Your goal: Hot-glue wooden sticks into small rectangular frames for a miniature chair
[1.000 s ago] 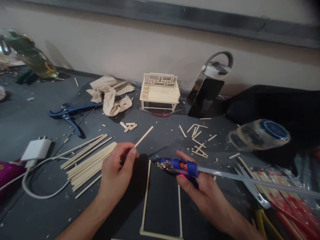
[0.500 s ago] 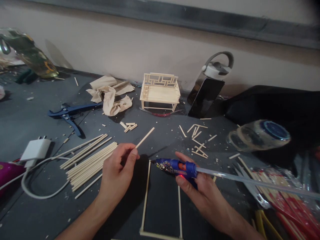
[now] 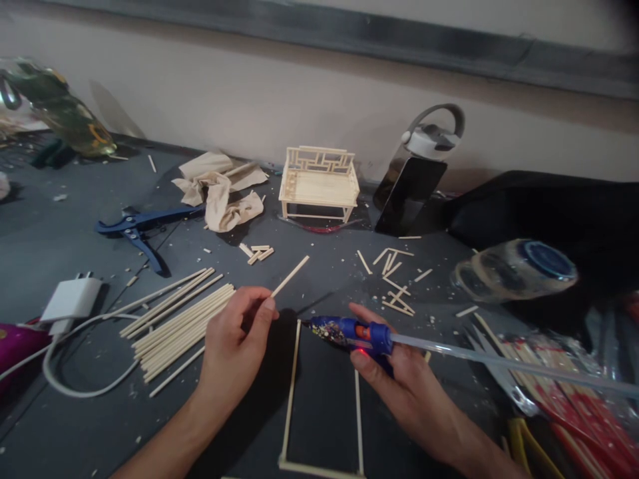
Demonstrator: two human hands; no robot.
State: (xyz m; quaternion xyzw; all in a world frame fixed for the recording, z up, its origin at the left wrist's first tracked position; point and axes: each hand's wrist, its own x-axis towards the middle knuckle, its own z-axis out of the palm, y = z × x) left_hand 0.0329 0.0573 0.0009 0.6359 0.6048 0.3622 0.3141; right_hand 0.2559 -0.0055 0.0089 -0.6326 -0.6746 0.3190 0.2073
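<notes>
Between the thumb and fingers of my left hand (image 3: 239, 332) is a thin wooden stick (image 3: 290, 276), its free end pointing up and to the right. My right hand (image 3: 404, 379) grips a blue glue gun (image 3: 372, 336) with a red light glowing on it. A long clear glue stick (image 3: 464, 356) sticks out of its back. The gun's dark nozzle is at the upper left corner of a stick frame (image 3: 291, 399) that lies on the dark table. Two long sides and a near crosspiece of this frame show; my right hand and the gun partly cover its right side.
A bundle of sticks (image 3: 184, 329) lies left, by a white charger (image 3: 72, 299) and a blue cutter (image 3: 134, 229). Behind stand a miniature stick bench (image 3: 319, 186), a phone (image 3: 412, 196) and a bottle (image 3: 434, 136). Cut pieces (image 3: 397, 293), a jar (image 3: 514, 269) and scissors (image 3: 499, 369) lie right.
Almost nothing differs. Both hands, the stick and the glue gun keep their places, with only a very slight shift of the whole view.
</notes>
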